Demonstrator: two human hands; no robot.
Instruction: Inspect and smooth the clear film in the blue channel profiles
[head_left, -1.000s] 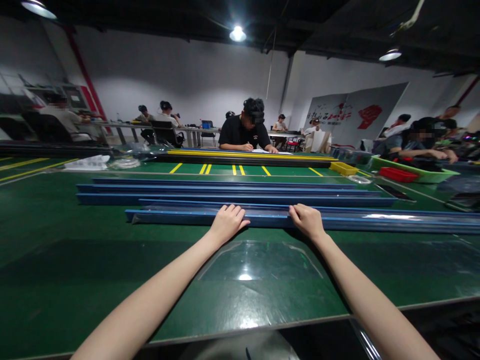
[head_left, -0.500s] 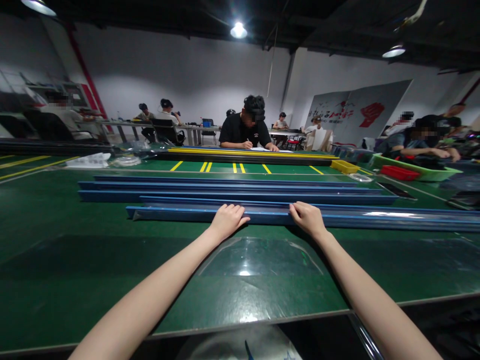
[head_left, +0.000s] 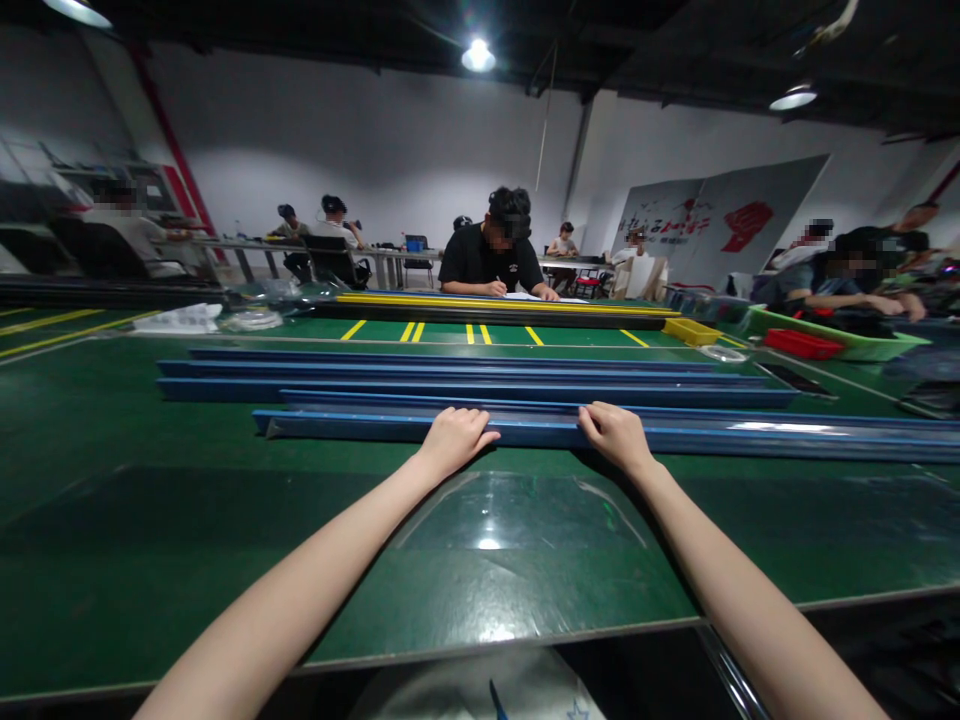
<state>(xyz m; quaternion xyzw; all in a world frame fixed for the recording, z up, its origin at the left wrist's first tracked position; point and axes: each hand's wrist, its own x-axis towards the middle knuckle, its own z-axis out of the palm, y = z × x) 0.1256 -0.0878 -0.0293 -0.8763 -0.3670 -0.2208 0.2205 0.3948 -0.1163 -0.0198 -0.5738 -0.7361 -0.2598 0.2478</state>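
A long blue channel strip (head_left: 536, 434) lies across the green table, running off to the right. My left hand (head_left: 456, 440) is closed over its near wall, fingers hooked inside the channel and thumb on the front face. To the right, my right hand (head_left: 616, 434) grips the same wall in a like way, a short gap from the left. Just beyond lie more blue channel strips (head_left: 360, 390), parallel to the held one. Beneath my forearms a clear plastic sheet (head_left: 517, 510) lies flat on the tabletop.
Farther back, black and yellow strips (head_left: 510, 308) lie across the table. A person in black (head_left: 487, 255) writes opposite me. At the right stand a yellow tray (head_left: 690, 331), a red tray (head_left: 801, 344) and a green basin (head_left: 881, 347). A dark flat object (head_left: 795, 380) lies nearer.
Both hands stay on the blue channel strip in the same places. Only a very slight shift of the view shows.
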